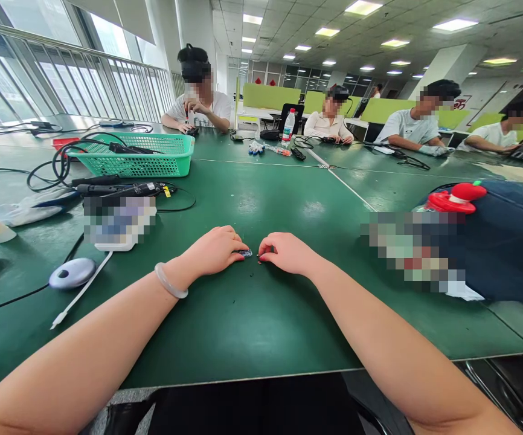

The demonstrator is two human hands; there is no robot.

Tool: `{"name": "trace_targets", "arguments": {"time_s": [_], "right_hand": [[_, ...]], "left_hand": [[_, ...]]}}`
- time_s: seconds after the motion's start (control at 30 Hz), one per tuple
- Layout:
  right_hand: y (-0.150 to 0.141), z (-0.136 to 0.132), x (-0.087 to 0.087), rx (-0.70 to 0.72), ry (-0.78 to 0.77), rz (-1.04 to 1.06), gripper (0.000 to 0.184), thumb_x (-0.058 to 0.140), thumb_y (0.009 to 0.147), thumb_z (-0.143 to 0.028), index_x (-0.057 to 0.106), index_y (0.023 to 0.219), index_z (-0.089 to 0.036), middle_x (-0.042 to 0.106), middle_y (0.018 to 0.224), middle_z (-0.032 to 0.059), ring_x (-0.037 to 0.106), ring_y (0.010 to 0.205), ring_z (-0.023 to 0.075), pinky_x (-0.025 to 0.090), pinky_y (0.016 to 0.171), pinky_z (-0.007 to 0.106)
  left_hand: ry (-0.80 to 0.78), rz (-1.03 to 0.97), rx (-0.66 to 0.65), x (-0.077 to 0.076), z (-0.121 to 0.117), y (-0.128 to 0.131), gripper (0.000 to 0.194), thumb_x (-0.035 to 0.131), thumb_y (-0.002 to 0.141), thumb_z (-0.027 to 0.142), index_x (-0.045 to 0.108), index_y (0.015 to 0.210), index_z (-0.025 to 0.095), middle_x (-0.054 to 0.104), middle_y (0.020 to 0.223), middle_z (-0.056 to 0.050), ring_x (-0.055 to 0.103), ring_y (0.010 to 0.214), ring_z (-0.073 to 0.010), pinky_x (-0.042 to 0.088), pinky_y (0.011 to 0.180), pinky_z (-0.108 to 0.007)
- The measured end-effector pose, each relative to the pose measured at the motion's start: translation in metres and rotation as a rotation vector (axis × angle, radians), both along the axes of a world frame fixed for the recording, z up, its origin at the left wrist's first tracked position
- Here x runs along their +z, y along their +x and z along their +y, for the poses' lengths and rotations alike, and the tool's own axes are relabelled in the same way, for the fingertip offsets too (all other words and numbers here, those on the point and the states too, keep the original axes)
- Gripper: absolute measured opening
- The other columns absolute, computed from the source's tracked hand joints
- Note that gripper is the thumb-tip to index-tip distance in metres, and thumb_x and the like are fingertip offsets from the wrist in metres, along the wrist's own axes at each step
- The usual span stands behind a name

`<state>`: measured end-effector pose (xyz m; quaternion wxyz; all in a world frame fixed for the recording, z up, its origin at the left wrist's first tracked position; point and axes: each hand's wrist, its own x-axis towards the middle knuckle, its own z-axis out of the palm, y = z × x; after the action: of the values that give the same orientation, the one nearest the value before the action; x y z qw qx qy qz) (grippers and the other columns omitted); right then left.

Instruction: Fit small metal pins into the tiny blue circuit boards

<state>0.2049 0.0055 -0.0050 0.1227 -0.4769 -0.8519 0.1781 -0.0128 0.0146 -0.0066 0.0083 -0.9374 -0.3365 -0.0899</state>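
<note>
While the left hand [214, 251] pinches a small blue board [245, 254] against the green table [243, 320], its free end points across at the right hand [286, 252], whose closed fingertips sit just beside it, their grip too small to make out.

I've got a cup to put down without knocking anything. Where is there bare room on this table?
The widest bare patch of table lies beyond the left hand and right hand, between the green basket and dark blue fabric. Another lies between the forearms, nearer the edge. The left side is crowded: cables, a grey oval device.
</note>
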Motion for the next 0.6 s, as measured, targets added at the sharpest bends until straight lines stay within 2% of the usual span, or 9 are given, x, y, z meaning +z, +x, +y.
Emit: {"name": "trace_targets", "arguments": {"time_s": [0.3,0.6], "right_hand": [[-0.0003,0.0007,-0.0001,-0.008,0.029,-0.054,0.011,0.056,0.077,-0.017,0.065,0.075,-0.022,0.060,0.081,0.0001,0.053,0.075,0.0119,0.037,0.065,0.023],[-0.0004,0.0000,0.0011,-0.030,0.027,-0.081,0.013,0.052,0.081,-0.018,0.062,0.073,-0.019,0.061,0.085,0.0020,0.053,0.076,0.0127,0.037,0.067,0.024]], "left_hand": [[-0.020,-0.002,0.004,0.0009,-0.0003,0.0022,0.031,0.042,0.089,0.033,0.064,0.109,0.025,0.068,0.097,-0.003,0.054,0.092,-0.0183,0.039,0.083,-0.030],[-0.006,-0.037,0.047,0.0017,-0.0027,0.0029,0.035,0.044,0.088,0.035,0.057,0.119,0.024,0.065,0.097,-0.006,0.055,0.093,-0.0193,0.041,0.082,-0.031]]}}
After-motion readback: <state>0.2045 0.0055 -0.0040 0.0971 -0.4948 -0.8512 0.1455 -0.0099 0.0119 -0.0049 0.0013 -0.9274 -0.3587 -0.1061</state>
